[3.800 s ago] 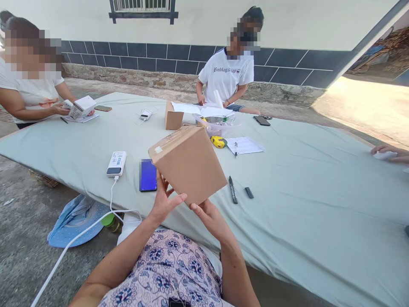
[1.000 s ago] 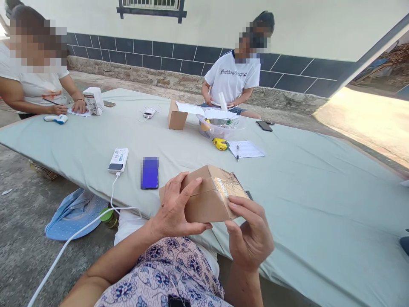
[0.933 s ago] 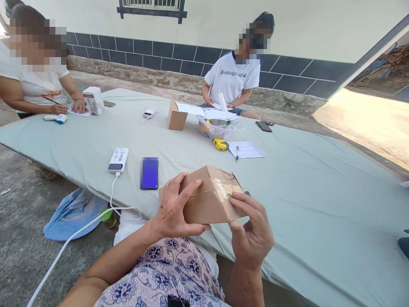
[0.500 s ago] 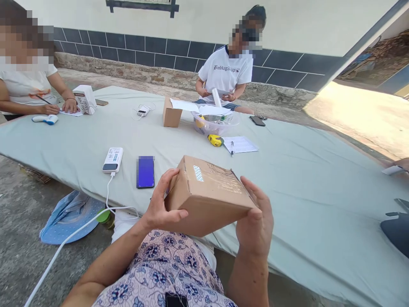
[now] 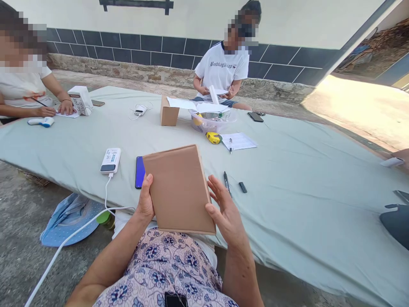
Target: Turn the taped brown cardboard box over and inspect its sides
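Note:
I hold a plain brown cardboard box (image 5: 179, 187) in front of me, a broad blank face turned towards me. My left hand (image 5: 145, 202) grips its left edge with the thumb on the front. My right hand (image 5: 225, 209) rests against its right edge, fingers spread. Just beyond the box on the pale green cloth-covered table (image 5: 303, 179) lie a blue phone (image 5: 139, 172), partly hidden by the box, a black pen (image 5: 226, 182) and its cap (image 5: 243, 187).
A white power bank (image 5: 110, 160) with a white cable (image 5: 79, 232) lies to the left. Farther off are a small cardboard box (image 5: 168, 115), a clear bowl (image 5: 212, 120), a yellow tape measure (image 5: 213, 137) and a paper sheet (image 5: 239, 141). Two people sit at the far side.
I have turned the box over in my hands: the taped, labelled side faced up before, and now a plain broad face stands towards me. My right fingers have spread off its edge.

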`<state>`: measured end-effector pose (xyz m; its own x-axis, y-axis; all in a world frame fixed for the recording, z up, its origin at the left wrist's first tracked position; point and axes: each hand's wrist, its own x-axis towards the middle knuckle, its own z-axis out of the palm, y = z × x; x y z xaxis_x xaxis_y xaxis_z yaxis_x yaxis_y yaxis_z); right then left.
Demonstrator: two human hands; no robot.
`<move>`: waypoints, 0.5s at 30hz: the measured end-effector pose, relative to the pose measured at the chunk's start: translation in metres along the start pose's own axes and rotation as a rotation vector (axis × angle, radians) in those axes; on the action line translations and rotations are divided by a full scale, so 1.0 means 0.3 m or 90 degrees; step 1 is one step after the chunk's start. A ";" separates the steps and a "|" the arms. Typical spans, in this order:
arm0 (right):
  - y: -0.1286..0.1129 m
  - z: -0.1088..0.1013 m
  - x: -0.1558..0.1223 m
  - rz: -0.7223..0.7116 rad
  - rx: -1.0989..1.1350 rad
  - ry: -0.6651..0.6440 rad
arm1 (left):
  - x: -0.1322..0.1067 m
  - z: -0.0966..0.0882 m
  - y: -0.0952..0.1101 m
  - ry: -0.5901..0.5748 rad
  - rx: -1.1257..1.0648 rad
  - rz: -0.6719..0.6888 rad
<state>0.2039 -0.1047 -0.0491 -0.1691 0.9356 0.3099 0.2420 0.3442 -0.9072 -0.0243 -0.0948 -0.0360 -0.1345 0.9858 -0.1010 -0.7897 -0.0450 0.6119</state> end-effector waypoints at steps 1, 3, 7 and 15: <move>-0.002 0.000 -0.001 0.003 -0.010 -0.011 | 0.004 -0.002 0.003 0.013 -0.014 -0.002; -0.010 0.003 -0.002 -0.002 -0.032 -0.019 | 0.011 -0.005 0.009 0.035 -0.034 0.001; -0.034 0.013 0.000 -0.040 -0.071 -0.021 | 0.017 -0.004 0.019 0.054 -0.056 0.020; -0.071 0.009 0.000 -0.122 -0.115 -0.029 | 0.023 -0.004 0.025 0.056 -0.081 0.003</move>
<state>0.1961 -0.1123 -0.0305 -0.2703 0.8486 0.4547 0.3679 0.5275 -0.7658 -0.0319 -0.0887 -0.0330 -0.1864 0.9677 -0.1698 -0.8577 -0.0760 0.5085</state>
